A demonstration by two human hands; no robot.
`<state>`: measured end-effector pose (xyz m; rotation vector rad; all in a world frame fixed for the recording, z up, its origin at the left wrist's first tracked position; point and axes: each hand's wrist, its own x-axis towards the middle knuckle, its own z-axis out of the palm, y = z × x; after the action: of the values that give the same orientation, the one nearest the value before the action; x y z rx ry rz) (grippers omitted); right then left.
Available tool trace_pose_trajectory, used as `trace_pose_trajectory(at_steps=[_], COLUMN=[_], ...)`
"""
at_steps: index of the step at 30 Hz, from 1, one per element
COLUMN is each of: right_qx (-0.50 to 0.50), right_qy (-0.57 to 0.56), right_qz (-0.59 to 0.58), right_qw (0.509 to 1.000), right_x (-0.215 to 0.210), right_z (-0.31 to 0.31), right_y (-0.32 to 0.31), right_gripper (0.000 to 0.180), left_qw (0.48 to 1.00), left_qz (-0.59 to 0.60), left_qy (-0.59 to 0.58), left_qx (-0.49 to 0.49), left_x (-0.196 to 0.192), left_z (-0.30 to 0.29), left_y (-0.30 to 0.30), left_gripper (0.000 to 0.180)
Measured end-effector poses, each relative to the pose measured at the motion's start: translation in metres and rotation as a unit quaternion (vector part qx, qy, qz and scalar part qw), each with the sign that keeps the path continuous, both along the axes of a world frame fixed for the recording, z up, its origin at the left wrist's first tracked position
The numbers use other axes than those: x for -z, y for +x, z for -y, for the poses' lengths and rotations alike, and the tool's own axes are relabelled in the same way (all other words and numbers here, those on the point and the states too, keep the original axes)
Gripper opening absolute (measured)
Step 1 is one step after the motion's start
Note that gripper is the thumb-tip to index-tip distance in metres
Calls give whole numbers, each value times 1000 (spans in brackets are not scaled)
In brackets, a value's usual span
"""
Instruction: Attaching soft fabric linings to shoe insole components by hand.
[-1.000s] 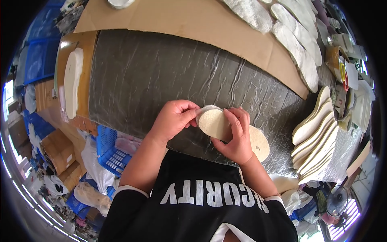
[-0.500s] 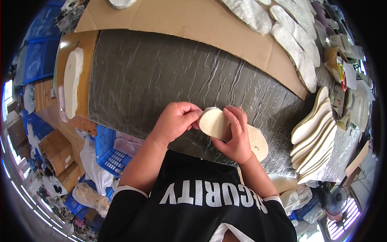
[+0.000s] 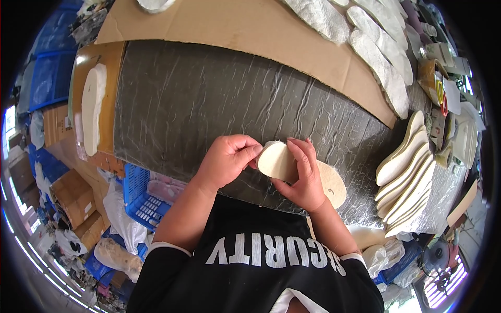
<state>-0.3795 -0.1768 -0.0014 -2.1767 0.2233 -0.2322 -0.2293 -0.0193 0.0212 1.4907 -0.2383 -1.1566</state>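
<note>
A cream felt insole (image 3: pixel 275 161) is in my right hand (image 3: pixel 303 180), thumb on the near edge and fingers over the far edge. Its rounded left end faces up, with fuzzy fibres along the far rim. Right of that hand shows a rounded cream end (image 3: pixel 332 187) with a small dark mark; whether it belongs to the same insole is hidden. My left hand (image 3: pixel 232 159) is closed in a pinch, thumb against forefinger, right beside the insole's left edge. Whatever lies between those fingertips is too small to make out.
A pile of cream insoles (image 3: pixel 407 177) overlaps on the right of the dark, creased tabletop (image 3: pixel 209 99). White fuzzy insole pieces (image 3: pixel 378 68) lie on cardboard (image 3: pixel 235 26) at the back. More insoles (image 3: pixel 94 109) are stacked far left, above a blue crate (image 3: pixel 143 198).
My left fingertips have shifted slightly down and stay pinched by the insole's edge. The right hand keeps its hold, with its forefinger slightly moved.
</note>
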Motion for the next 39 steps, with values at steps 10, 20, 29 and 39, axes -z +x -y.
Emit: trace_pose_trajectory(at_steps=[10, 20, 29, 39], right_qx=[7, 58, 22, -1], right_qy=[-35, -159, -121, -153], right_qz=[-3, -169, -146, -78], right_qw=[999, 971, 982, 985], right_x=[-1, -28, -34, -44], right_z=[-3, 34, 27, 18], right_y=[-1, -11, -22, -25], right_gripper=[88, 65, 33, 35], left_qw=[995, 983, 947, 829], left_qz=[98, 160, 312, 368], left_qy=[-29, -74, 19, 87], left_qx=[8, -49, 73, 413], left_x=[-7, 19, -18, -26], left_z=[-3, -46, -17, 27], left_y=[-10, -8, 12, 14], left_gripper=[9, 22, 53, 50])
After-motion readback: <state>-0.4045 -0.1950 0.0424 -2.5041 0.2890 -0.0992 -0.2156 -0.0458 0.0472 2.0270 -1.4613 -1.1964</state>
